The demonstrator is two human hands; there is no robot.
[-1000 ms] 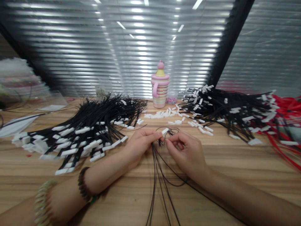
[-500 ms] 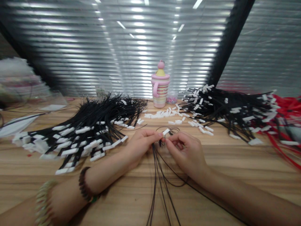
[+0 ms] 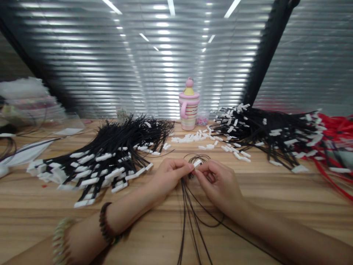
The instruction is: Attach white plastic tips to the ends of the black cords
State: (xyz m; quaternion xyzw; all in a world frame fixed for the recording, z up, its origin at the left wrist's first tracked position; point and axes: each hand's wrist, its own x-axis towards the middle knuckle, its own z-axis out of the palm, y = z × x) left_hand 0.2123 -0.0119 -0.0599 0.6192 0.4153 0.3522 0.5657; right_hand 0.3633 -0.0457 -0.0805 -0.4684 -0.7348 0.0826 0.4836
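Note:
My left hand (image 3: 174, 176) is closed in a pinch on thin black cords (image 3: 184, 206), which hang from it toward the front edge of the view. Opposite it, my right hand (image 3: 220, 180) pinches too, its fingertips almost touching the left ones. A small white plastic piece (image 3: 198, 162) shows between the fingertips, with loops of cord behind it. What exactly the right fingertips grip is too small to make out. Two bracelets, one dark beaded (image 3: 104, 222) and one pale (image 3: 61, 241), circle my left wrist and forearm.
Black cord bundles with white ends lie at left (image 3: 121, 140) and right (image 3: 275, 129). Loose white pieces (image 3: 193, 137) are scattered beyond my hands. A pink lidded cup (image 3: 188, 110) stands before the blinds (image 3: 165, 55). Red ribbons (image 3: 338, 127) lie far right, plastic bags (image 3: 24, 95) far left.
The whole view has tilted up slightly, so everything sits a little lower. My hands keep their pinch, and the white piece between them has turned a little.

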